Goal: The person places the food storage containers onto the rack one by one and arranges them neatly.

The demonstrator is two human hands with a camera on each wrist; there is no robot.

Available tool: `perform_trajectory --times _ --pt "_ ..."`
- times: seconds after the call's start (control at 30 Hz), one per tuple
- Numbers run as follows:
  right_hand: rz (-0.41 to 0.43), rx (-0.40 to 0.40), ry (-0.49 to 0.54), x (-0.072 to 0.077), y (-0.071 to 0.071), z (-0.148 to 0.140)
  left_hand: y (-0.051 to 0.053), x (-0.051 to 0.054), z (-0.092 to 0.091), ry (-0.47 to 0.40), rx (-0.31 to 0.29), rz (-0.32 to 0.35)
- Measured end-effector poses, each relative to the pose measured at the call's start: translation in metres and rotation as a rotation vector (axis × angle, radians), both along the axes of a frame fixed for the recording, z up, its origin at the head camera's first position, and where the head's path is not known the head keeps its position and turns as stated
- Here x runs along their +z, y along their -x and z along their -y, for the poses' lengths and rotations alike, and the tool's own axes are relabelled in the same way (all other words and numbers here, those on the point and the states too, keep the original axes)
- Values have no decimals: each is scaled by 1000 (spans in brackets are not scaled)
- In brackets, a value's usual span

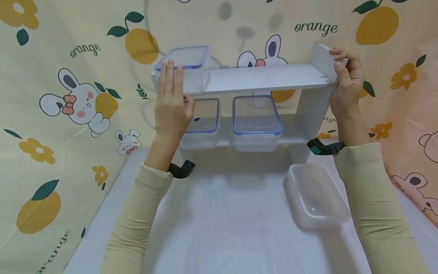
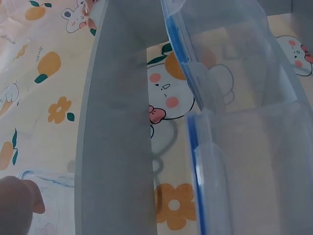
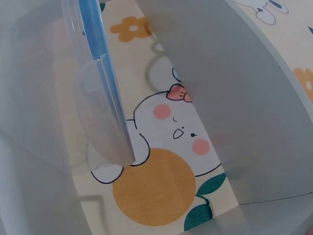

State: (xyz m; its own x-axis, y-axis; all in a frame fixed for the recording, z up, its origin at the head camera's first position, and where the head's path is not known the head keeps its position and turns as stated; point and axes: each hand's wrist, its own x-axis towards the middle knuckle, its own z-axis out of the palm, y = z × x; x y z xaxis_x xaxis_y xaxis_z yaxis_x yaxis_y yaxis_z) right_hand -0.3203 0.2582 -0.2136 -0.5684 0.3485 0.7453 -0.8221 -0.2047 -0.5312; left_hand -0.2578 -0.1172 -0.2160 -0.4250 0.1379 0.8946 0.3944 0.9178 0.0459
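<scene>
My left hand (image 1: 172,114) is raised with its fingers straight, against the front of a clear lidded food container (image 1: 191,78) at the left end of the white shelf's top board (image 1: 260,78). The right hand (image 1: 349,82) grips the shelf's upright side panel (image 1: 321,62), thumb in front and fingers at its edge. Two more blue-rimmed containers stand on the lower board: one (image 1: 202,140) partly behind my left hand, the other (image 1: 257,121) nearer the middle. In the right wrist view, a container with a blue seal (image 3: 105,88) appears beside a shelf board (image 3: 215,83).
A lidless clear container (image 1: 318,194) sits on the white table (image 1: 239,228), in front of the shelf's right side and beside my right forearm. Behind the shelf hangs a cloth (image 1: 212,23) printed with oranges and rabbits.
</scene>
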Motion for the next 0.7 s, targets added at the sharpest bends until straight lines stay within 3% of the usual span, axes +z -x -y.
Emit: perform_trajectory --times 0.2,0.33,0.7 --pt "93 47 48 2 -6 1 -1 -5 -1 -8 5 -14" --pt "108 58 62 4 -7 2 -4 -9 -2 -9 -13 -45" --pt "-24 -8 -1 1 -1 3 -14 -21 -11 -54 -151 -90"
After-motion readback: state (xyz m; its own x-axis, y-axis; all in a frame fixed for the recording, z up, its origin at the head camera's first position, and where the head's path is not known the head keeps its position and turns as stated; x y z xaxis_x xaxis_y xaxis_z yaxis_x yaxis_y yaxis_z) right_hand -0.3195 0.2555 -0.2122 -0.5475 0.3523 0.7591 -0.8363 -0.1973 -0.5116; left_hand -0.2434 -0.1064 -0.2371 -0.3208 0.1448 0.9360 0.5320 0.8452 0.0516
